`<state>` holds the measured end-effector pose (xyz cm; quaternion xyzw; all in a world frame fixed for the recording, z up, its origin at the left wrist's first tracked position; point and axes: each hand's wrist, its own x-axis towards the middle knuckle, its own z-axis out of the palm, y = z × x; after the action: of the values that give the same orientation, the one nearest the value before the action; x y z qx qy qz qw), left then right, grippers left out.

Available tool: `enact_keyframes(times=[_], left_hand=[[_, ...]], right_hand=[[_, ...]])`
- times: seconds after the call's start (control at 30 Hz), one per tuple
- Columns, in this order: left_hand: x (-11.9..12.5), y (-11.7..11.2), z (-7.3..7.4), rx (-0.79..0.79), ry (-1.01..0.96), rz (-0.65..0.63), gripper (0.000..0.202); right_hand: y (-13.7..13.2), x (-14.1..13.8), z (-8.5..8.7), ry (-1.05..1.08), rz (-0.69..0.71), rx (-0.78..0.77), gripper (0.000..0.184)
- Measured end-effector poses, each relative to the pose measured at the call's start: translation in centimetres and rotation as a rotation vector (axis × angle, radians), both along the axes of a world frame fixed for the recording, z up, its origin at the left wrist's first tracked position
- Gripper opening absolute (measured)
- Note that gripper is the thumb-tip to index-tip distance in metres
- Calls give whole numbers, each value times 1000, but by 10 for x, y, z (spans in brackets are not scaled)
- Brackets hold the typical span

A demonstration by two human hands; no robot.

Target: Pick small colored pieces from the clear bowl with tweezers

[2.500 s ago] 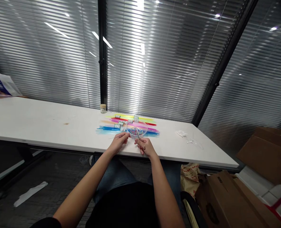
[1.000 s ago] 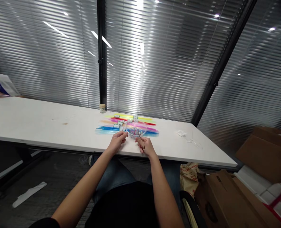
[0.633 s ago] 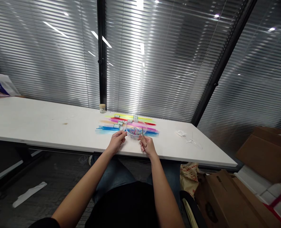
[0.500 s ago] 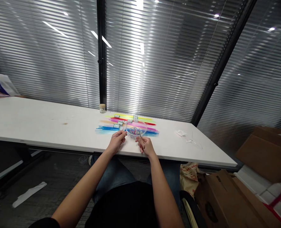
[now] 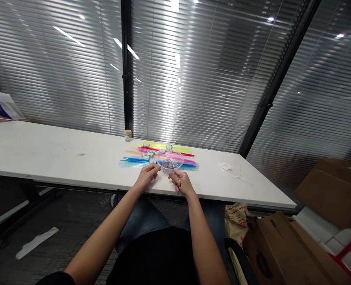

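Observation:
A clear round bowl (image 5: 180, 161) holds many tiny coloured pieces (image 5: 167, 163). It stands on the white table in front of both hands. My right hand (image 5: 181, 181) is closed round a slim pair of scissors (image 5: 173, 166), whose blades point up over the bowl's near side. At the bowl's near left edge, my left hand (image 5: 147, 176) is closed with thumb and forefinger pinched together. Whatever it pinches is too small to make out. Behind and around the bowl lie bundles of thin coloured straws (image 5: 130, 161) in blue, pink, red and yellow, some with paper labels.
A small lidded jar (image 5: 128, 135) stands at the table's back edge by the blinds. Crumpled clear plastic (image 5: 225, 166) and a clear loop (image 5: 243, 179) lie on the right of the table (image 5: 44, 150). Cardboard boxes (image 5: 282, 245) are stacked at the lower right.
The scissors' blades have tilted to the left, and my right hand has turned slightly with them. My left hand has shifted a little to the right. The bowl and straws stay put.

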<state>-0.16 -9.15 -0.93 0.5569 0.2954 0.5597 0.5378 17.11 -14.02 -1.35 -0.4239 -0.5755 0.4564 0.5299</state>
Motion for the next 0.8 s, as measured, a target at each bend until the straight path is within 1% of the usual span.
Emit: enact_keyframes(times=[0.17, 0.3, 0.4, 0.67, 0.8], left_hand=[[0, -2, 2, -17, -9, -2, 35], [0, 0, 2, -90, -124, 5, 38], [0, 2, 1, -95, -189, 36, 39], [1, 4, -1, -94, -184, 54, 40], [1, 6, -2, -91, -205, 40, 37]], right_hand=[[1, 0, -1, -18, -18, 9, 44], [2, 0, -2, 1, -42, 13, 43], [2, 0, -2, 6, -44, 15, 42], [2, 0, -4, 4, -42, 28, 41], [3, 0, -3, 49, -55, -19, 46]])
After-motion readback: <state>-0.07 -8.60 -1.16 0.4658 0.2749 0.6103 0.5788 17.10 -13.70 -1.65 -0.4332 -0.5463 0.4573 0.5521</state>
